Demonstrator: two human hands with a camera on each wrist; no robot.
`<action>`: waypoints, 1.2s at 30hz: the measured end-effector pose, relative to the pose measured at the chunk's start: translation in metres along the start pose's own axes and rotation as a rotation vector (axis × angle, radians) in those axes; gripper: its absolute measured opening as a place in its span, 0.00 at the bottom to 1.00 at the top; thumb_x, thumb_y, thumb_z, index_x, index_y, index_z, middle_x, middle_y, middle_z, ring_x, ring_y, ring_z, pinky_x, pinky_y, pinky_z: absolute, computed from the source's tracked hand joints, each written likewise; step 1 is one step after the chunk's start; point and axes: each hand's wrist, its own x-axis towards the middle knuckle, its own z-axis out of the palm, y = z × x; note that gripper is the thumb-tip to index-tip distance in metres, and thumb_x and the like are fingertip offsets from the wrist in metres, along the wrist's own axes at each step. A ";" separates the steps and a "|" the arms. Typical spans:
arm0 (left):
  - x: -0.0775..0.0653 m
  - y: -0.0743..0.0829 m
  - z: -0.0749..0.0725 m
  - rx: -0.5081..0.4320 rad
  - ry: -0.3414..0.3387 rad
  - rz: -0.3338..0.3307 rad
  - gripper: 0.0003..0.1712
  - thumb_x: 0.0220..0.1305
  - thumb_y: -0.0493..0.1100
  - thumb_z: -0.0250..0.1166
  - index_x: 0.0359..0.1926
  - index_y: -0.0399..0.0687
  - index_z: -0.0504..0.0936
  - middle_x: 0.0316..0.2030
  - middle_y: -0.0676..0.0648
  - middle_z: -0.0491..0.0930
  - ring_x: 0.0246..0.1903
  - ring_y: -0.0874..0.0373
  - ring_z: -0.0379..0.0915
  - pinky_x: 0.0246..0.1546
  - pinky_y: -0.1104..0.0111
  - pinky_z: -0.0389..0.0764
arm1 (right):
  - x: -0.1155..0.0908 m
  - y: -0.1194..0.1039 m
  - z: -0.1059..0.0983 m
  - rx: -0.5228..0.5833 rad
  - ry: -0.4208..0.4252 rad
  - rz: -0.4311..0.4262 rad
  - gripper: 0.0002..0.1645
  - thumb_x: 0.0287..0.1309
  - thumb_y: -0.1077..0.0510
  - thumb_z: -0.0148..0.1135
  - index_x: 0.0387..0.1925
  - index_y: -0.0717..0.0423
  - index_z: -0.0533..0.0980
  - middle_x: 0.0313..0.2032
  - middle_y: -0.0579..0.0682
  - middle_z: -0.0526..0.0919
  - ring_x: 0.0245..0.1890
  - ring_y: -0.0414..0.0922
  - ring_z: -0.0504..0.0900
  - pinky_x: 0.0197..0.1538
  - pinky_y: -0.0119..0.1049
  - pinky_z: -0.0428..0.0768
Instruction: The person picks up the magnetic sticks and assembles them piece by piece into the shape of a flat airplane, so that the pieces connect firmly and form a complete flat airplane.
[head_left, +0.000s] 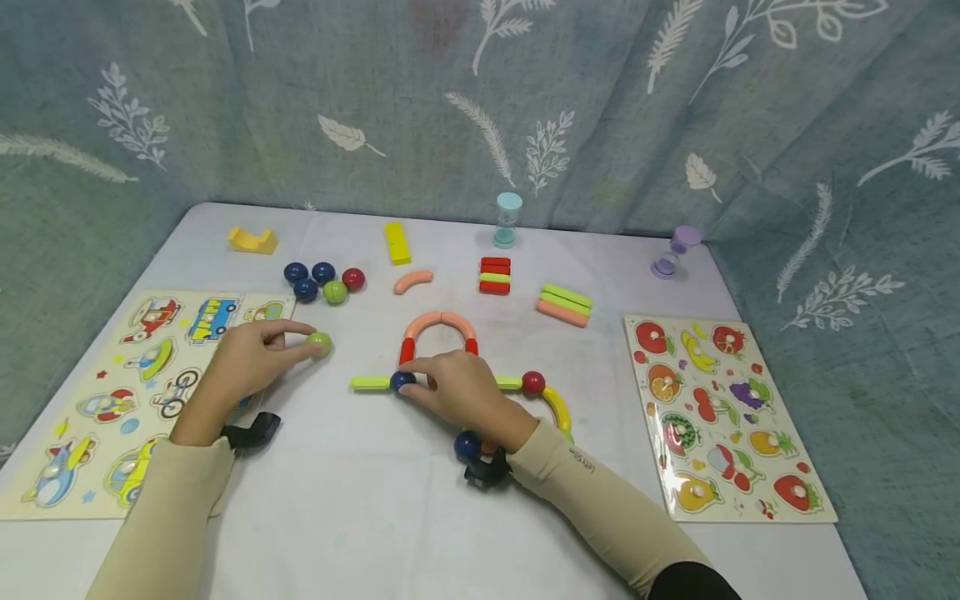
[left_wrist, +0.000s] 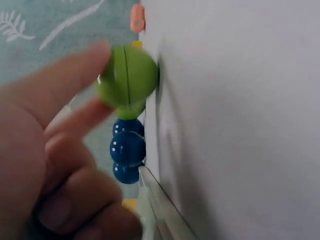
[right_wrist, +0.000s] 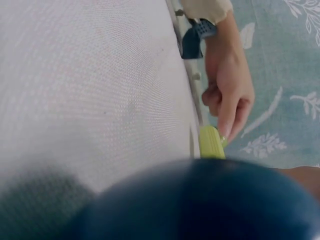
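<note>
My left hand [head_left: 247, 358] pinches a green ball [head_left: 320, 343] between thumb and index finger, beside the vehicle puzzle board. In the left wrist view a seam crosses this green ball [left_wrist: 127, 75]. At the middle of the table my right hand [head_left: 468, 390] pinches a dark blue ball [head_left: 402, 381], which meets the end of a light green stick [head_left: 370, 383]. Just behind stands an arch of curved salmon pieces [head_left: 441, 319] with red sticks [head_left: 407, 351]. Another blue ball [head_left: 467, 446] lies under the right wrist. A red ball [head_left: 533, 383] and a yellow curved piece [head_left: 557, 408] extend to the right.
Several blue, red and green balls [head_left: 306, 289] cluster at back left. Red and green sticks [head_left: 495, 276] lie near a teal sand timer [head_left: 507, 221]. A vehicle puzzle board [head_left: 112, 442] is left, a fruit puzzle board [head_left: 723, 417] right. A purple timer [head_left: 675, 252] stands behind.
</note>
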 end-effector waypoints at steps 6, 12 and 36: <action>-0.016 0.000 0.008 -0.092 -0.100 0.085 0.23 0.42 0.67 0.70 0.41 0.68 0.83 0.14 0.49 0.60 0.16 0.58 0.57 0.13 0.66 0.59 | -0.001 0.002 0.000 0.001 0.002 0.008 0.21 0.54 0.40 0.64 0.49 0.38 0.80 0.13 0.38 0.66 0.15 0.34 0.65 0.20 0.29 0.62; -0.022 0.005 0.014 -0.117 -0.121 0.078 0.23 0.39 0.67 0.72 0.40 0.71 0.83 0.14 0.49 0.60 0.17 0.57 0.58 0.15 0.66 0.59 | -0.001 0.003 -0.001 0.009 0.017 -0.001 0.20 0.53 0.41 0.65 0.48 0.38 0.81 0.13 0.37 0.67 0.15 0.34 0.65 0.20 0.29 0.63; 0.036 0.050 -0.004 0.035 -0.103 0.174 0.23 0.49 0.68 0.65 0.42 0.63 0.84 0.16 0.47 0.62 0.18 0.52 0.59 0.17 0.65 0.59 | 0.000 0.003 0.001 0.013 0.002 0.002 0.21 0.54 0.40 0.64 0.49 0.38 0.80 0.14 0.36 0.68 0.16 0.33 0.66 0.21 0.29 0.64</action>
